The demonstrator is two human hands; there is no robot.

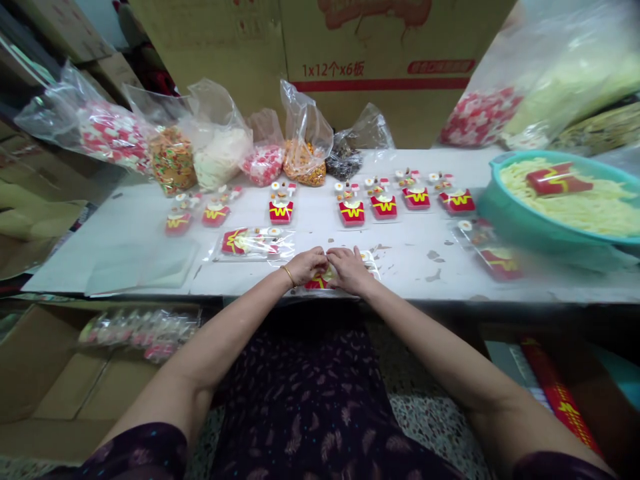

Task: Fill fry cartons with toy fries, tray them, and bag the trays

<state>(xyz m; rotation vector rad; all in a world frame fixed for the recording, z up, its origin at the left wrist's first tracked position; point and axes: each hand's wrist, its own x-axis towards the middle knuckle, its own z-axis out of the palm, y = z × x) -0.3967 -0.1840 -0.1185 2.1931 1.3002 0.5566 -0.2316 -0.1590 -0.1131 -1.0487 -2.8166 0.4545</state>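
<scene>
My left hand (305, 267), with a gold bangle at the wrist, is closed over a toy fries packet (316, 284) at the table's front edge. From the other side my right hand (350, 270) meets it, fingertips bent together on the same packet. A red box with a yellow mark shows below the fingers, and a white tray with small pieces sticks out on the right. My fingers hide the packet's middle. Left of my hands lies a clear-wrapped fries set (250, 242). Several fries sets stand in a row behind, one of them a red box (281, 212).
A turquoise basin (530, 223) of pale strips, a red box on top, stands right. Bags of small pieces, including pink-and-white ones (263, 163), line the back before a large carton (370, 110). Clear sleeves (145, 263) lie left. An open carton (65, 380) holds packed sets below.
</scene>
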